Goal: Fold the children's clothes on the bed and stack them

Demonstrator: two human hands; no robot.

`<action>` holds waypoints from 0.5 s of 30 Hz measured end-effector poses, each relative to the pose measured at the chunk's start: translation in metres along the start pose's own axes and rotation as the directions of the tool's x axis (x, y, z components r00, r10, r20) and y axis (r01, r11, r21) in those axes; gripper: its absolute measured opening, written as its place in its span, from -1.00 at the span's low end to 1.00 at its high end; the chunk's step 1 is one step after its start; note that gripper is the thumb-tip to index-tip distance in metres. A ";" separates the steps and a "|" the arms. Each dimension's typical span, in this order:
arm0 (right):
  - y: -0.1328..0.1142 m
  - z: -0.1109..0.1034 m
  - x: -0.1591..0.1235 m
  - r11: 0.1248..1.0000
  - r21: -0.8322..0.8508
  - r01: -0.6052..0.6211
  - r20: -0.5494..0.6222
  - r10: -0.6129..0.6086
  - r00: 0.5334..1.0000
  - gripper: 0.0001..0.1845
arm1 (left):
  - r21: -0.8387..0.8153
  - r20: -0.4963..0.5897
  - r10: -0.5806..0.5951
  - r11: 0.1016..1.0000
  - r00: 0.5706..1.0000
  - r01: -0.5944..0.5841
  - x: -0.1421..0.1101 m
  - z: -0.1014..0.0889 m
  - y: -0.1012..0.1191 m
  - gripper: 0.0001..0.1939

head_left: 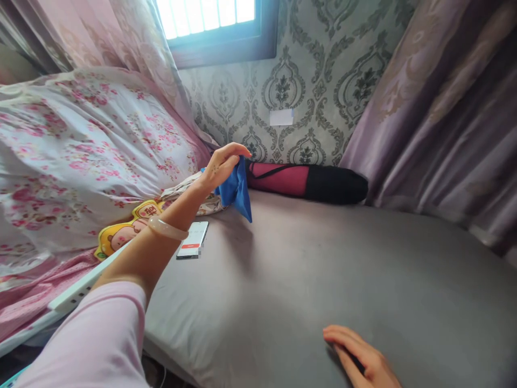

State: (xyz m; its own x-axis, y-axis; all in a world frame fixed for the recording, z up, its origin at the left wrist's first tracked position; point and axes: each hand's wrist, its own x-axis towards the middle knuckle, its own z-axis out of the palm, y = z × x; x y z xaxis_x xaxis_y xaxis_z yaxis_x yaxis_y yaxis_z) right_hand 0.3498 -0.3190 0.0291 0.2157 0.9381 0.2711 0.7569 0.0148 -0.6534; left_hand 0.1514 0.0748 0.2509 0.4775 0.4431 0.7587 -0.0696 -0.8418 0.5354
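Note:
My left hand (223,164) reaches out over the far part of the bed (323,269), its fingers pinched on a blue cloth (238,194). The cloth hangs down in folds, with one corner pointing toward the grey sheet. How much of it lies behind my wrist is hidden. Close to the near edge, my right hand (359,355) rests on or just above the sheet, fingers stretched out and holding nothing. A phone (193,241) with a lit screen lies beside my left forearm.
Against the wall lies a long red and black bag (307,183). Patterned fabric (181,186) is bunched behind my left wrist. A yellow cartoon cushion (117,237) and floral bedding (81,140) are at the left. Curtains (436,97) hang at the right.

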 end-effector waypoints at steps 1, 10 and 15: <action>-0.004 -0.004 0.006 1.000 0.006 -0.022 0.017 0.022 1.000 -0.72 | -0.012 0.023 0.005 1.000 1.000 -0.005 -0.001 0.004 0.008 -0.76; -0.055 -0.015 0.088 0.986 0.146 -0.080 -0.128 0.099 0.987 -0.68 | -0.112 0.172 0.147 0.985 0.974 -0.129 -0.025 0.055 0.062 -0.54; -0.076 0.002 0.116 0.993 0.116 0.002 -0.387 0.043 0.921 -0.35 | -0.039 0.251 0.248 0.968 0.936 -0.246 -0.048 0.089 0.088 -0.48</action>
State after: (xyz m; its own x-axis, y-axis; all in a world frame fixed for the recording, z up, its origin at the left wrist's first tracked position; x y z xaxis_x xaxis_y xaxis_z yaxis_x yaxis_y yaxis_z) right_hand 0.3158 -0.2105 0.1092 0.4697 0.7309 0.4951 0.6808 0.0571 -0.7302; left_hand 0.2004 -0.0483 0.2283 0.6496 0.1284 0.7494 -0.2191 -0.9122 0.3463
